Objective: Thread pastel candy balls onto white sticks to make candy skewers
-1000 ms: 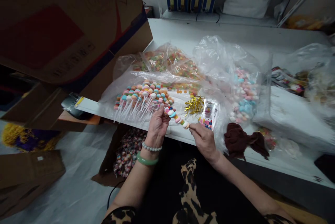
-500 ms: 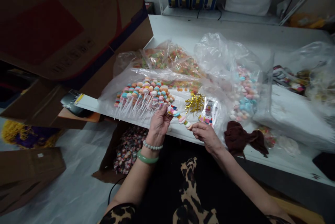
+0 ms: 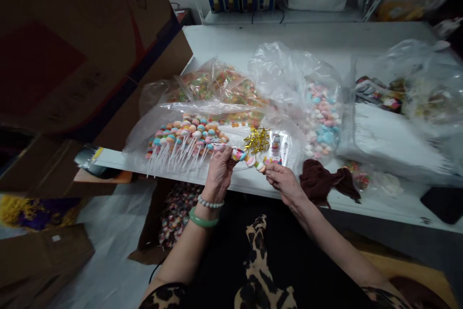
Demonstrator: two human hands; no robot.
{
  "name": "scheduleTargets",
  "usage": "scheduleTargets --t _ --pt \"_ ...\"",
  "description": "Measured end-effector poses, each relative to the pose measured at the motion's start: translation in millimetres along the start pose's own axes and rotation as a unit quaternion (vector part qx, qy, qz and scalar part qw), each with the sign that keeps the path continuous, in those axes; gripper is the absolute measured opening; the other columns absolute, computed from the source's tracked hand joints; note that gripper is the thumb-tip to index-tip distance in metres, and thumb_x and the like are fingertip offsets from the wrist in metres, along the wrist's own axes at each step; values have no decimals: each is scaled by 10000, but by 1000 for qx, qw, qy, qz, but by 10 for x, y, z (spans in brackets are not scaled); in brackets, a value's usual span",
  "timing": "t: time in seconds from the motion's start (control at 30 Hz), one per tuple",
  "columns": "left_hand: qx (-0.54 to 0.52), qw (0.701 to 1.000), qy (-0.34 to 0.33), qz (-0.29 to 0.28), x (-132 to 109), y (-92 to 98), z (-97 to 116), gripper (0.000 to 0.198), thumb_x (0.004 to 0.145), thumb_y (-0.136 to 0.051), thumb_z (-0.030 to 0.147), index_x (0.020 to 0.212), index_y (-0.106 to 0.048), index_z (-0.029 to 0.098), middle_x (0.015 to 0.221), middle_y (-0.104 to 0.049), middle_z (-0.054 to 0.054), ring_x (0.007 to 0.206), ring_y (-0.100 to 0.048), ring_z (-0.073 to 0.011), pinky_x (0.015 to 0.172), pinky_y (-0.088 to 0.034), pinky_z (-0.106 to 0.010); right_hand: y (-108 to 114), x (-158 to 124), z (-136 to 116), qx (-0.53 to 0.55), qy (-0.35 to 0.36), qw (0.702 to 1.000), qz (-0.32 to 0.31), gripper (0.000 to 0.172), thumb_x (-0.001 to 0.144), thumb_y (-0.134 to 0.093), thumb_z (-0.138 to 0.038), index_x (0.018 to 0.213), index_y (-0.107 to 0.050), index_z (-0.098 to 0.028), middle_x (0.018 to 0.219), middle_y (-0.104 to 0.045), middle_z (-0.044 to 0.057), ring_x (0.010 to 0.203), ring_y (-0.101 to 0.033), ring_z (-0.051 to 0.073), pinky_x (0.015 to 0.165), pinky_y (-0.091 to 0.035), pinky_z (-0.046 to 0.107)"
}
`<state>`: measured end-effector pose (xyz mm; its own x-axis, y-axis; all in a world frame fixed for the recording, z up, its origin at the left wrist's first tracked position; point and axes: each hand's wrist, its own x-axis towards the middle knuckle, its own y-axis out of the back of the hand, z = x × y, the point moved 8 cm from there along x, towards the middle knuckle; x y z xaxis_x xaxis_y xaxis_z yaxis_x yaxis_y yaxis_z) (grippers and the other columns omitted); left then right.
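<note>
My left hand (image 3: 219, 171) pinches one end of a candy skewer (image 3: 249, 160), a stick strung with pastel marshmallow sweets. My right hand (image 3: 282, 181) pinches the other end at the last sweet. Both hands hover at the front edge of the white table (image 3: 253, 44). Just left lies a row of finished candy skewers (image 3: 184, 138) on clear plastic, their white sticks pointing toward me. Gold twist ties (image 3: 257, 140) and a small printed packet (image 3: 277, 147) lie right behind the held skewer.
Clear bags of pastel sweets (image 3: 323, 121) and of orange-green sweets (image 3: 224, 85) sit behind. A brown cloth (image 3: 323, 183) lies to the right, beside a white stack (image 3: 390, 142). A big cardboard box (image 3: 72, 44) looms left. A carton of wrapped candy (image 3: 177, 212) stands on the floor.
The hands have drawn closer together along the skewer, the right hand sliding up toward the left. The head camera has shifted, so the scene sits further left in view.
</note>
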<state>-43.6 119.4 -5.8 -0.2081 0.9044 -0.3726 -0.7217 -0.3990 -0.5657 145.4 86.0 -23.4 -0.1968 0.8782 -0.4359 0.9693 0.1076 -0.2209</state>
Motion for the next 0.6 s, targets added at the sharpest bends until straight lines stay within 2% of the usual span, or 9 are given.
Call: scheduleTargets --t 0.07,0.13,0.23,0.27,0.33,0.4,0.47,0.53,0.6 --pt "4 1000 3 -3 -9 -38 -70 281 633 -837 295 723 -616 147 687 -675 12 631 -653 -118 696 -562 -287 -14 -14 107 18 -33 999 -3 276 675 -648 -384 822 -670 -152 505 -446 -56 419 -230 57 428 -96 217" --pt "4 1000 13 1 -13 -59 -135 285 647 -826 306 706 -595 151 675 -672 17 629 -657 -125 711 -568 -312 -38 -25 137 -7 -23 1000 -20 258 700 -630 -386 817 -668 -159 503 -452 -54 413 -254 63 422 -140 214" --pt "-2 999 27 29 -18 -43 -187 271 672 -806 311 708 -586 157 670 -671 20 631 -658 -129 723 -570 -336 66 -42 -12 -141 102 984 33 184 781 -573 -348 774 -675 -195 550 -523 -18 496 -435 116 495 -318 238" --pt "0 999 28 34 -22 -42 -190 263 670 -805 303 711 -590 157 677 -674 18 639 -661 -132 733 -571 -347 116 -71 -103 -202 164 963 70 178 812 -549 -321 783 -682 -207 599 -569 0 559 -499 137 552 -367 252" --pt "23 999 25 28 -33 -63 -183 258 657 -811 295 704 -604 149 696 -683 1 664 -670 -145 742 -571 -354 136 -162 -260 -323 281 896 121 204 862 -499 -254 847 -700 -218 723 -645 39 680 -575 167 654 -414 272" --pt "61 998 22 8 -40 -96 -174 266 645 -816 301 677 -609 136 696 -680 -12 664 -668 -147 723 -570 -335 45 -242 -321 -413 368 825 111 250 883 -461 -203 907 -710 -206 762 -667 70 711 -590 179 685 -423 281" --pt "84 996 26 0 -32 -94 -161 276 641 -816 301 646 -597 133 666 -659 -6 623 -646 -130 684 -570 -310 -74 -283 -295 -466 414 779 63 281 889 -438 -177 938 -714 -193 709 -650 74 678 -577 179 671 -422 283" --pt "79 996 30 18 -5 -38 -130 278 638 -818 286 634 -583 138 631 -636 9 580 -619 -112 659 -570 -296 -137 -278 -247 -472 419 775 20 292 894 -425 -172 943 -712 -197 674 -635 60 654 -567 173 656 -423 280" --pt "54 998 22 39 31 30 -73 263 635 -822 253 656 -584 142 632 -637 13 589 -622 -110 679 -573 -297 -140 -234 -218 -426 396 814 -7 274 897 -435 -191 922 -707 -208 724 -658 58 687 -585 169 677 -435 279"
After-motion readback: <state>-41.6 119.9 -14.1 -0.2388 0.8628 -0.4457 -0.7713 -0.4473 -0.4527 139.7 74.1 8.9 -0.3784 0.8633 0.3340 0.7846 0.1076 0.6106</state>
